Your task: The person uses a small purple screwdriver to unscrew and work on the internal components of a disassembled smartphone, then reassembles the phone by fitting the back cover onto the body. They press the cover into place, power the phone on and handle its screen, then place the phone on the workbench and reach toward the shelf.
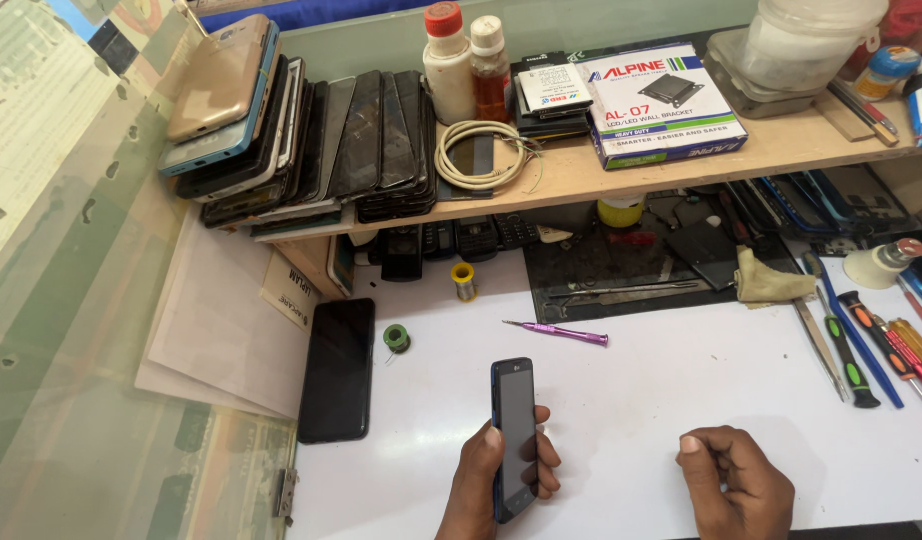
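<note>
Your left hand (501,470) is clamped around a small dark phone (514,438), screen up and tilted toward you for viewing, above the white desk (631,400). Your right hand (736,480) rests curled and empty beside it. The purple screwdriver (558,332) lies just beyond, within reach.

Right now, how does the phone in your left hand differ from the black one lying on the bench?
The held phone is gripped in the left hand, raised off the white bench; the black phone lies flat, untouched. The held phone looks smaller with a blue edge; the black phone looks larger, all black. Both screens are dark.
</note>
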The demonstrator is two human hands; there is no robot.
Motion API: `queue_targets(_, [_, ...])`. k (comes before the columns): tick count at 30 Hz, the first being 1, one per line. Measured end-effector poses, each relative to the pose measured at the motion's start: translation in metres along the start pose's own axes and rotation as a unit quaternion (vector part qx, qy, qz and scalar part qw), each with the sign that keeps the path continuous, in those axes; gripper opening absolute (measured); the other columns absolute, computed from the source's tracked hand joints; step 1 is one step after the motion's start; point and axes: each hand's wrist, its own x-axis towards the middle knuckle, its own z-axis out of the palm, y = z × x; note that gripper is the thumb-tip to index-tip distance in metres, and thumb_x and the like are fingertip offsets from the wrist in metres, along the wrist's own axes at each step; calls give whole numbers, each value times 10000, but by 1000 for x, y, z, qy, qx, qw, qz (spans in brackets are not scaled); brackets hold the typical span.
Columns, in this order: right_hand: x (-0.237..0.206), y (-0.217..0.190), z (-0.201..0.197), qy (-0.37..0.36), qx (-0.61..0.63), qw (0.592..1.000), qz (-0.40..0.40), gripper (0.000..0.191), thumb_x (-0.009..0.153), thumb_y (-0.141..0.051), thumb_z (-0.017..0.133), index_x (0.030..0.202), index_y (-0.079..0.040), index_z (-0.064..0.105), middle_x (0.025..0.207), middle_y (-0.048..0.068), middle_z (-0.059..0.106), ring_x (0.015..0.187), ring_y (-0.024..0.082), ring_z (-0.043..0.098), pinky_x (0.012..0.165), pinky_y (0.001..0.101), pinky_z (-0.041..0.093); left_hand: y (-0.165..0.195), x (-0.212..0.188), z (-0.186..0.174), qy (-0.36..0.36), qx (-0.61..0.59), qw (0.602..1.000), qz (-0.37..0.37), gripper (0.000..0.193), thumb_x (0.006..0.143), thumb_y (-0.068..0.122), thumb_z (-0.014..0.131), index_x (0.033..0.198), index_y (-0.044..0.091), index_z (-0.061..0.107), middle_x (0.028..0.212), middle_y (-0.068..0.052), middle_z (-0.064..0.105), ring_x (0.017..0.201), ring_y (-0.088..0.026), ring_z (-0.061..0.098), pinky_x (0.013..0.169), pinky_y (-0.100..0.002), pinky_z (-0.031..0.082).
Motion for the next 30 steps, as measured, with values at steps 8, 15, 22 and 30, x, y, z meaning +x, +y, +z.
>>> queue_targets(8, [-1, -2, 1, 3, -4, 1000, -9, 157, 960, -100, 657, 916, 40, 712, 765, 188, 699, 727, 225, 740, 673, 363, 581, -4, 3, -2, 4, -6, 1000, -2, 985, 720, 742, 576, 1271, -74, 613, 746, -138, 651, 621, -214, 703, 526, -342, 569])
queue_targets(15, [-3, -3, 0, 7, 0, 1000, -7, 158, 962, -103, 658, 920, 39, 713, 742, 187, 741, 729, 213, 734, 689, 353, 577, -2, -2, 0, -5, -11, 1000, 2, 957, 751, 728, 567, 1276, -72, 605, 757, -135, 653, 627, -207, 694, 529, -337, 564])
queue_targets(22, [-6, -2, -1, 6, 17, 999, -44, 142, 962, -88, 672, 941, 46, 715, 738, 159, 733, 678, 168, 678, 636, 304, 524, 11, -13, 7, -1, 5, 1000, -3, 960, 767, 732, 550, 1295, -68, 596, 792, -119, 640, 659, -192, 671, 573, -337, 560])
queue_targets(30, [-16, 0, -2, -6, 98, 987, -128, 130, 990, -101, 674, 966, 26, 673, 769, 49, 678, 665, 49, 565, 590, 208, 453, 14, -26, 6, -27, -3, 996, 81, 858, 909, 657, 490, 1362, -71, 532, 919, -120, 646, 799, -195, 655, 727, -331, 557])
